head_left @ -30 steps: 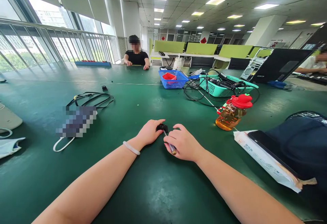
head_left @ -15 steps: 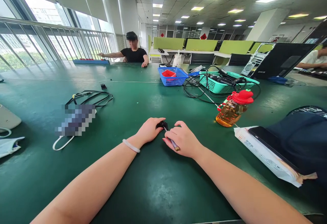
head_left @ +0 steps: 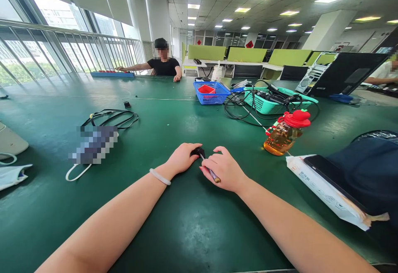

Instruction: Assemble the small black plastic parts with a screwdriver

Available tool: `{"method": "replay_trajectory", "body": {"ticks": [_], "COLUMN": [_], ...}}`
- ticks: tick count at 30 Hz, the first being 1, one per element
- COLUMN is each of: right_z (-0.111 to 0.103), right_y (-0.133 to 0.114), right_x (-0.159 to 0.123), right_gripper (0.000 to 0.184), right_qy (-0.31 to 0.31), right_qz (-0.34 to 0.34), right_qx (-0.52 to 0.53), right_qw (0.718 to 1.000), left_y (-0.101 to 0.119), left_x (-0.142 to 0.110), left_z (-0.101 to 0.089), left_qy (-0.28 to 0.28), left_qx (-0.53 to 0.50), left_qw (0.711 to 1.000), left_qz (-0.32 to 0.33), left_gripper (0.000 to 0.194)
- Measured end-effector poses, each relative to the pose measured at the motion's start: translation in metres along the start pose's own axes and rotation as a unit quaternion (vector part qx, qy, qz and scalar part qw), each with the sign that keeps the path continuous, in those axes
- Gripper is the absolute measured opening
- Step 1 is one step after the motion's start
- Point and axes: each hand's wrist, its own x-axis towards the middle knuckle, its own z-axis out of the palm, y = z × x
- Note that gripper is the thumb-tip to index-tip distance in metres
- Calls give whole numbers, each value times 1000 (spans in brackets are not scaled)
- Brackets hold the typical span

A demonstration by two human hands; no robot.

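Note:
A small black part, its exact kind too small to make out, lies on the green table in front of me. My left hand is closed around its left side, thumb and fingers gripping it. In my right hand is a screwdriver, pinched along its shaft, with the brown handle end pointing back towards me. The screwdriver's tip meets the black part or sits right at it; the contact point is partly hidden.
To the right stand a bottle with a red lid and a wipes pack carrying a phone. Farther back are a blue basket, a green basket and tangled cables. A lanyard lies left. Another person sits opposite.
My hands keep nearly the same pose on the black part and screwdriver. The view has shifted slightly. The person opposite has moved the outstretched hand a little lower over the blue tray.

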Motion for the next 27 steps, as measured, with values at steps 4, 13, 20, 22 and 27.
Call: {"method": "replay_trajectory", "body": {"ticks": [4, 13, 20, 22, 27], "right_z": [1, 0, -4, -5, -6], "right_y": [0, 4, 6, 5, 4], "right_x": [-1, -2, -2, -1, -1], "right_gripper": [22, 20, 20, 19, 18], "right_qy": [-5, -10, -7, -5, -11], "right_qz": [-5, 7, 7, 9, 10], "right_qx": [5, 15, 12, 11, 11], "right_qw": [1000, 1000, 1000, 1000, 1000], "left_y": [-3, -5, -4, -5, -6], "left_x": [2, 7, 6, 5, 4], "left_z": [2, 2, 1, 1, 3], "left_qy": [4, -1, -1, 2, 5], "left_qx": [-6, -17, -1, -3, -11], "left_qw": [1000, 1000, 999, 999, 999], "left_qz": [4, -17, -34, -36, -32], "left_gripper": [46, 49, 47, 47, 45]}}
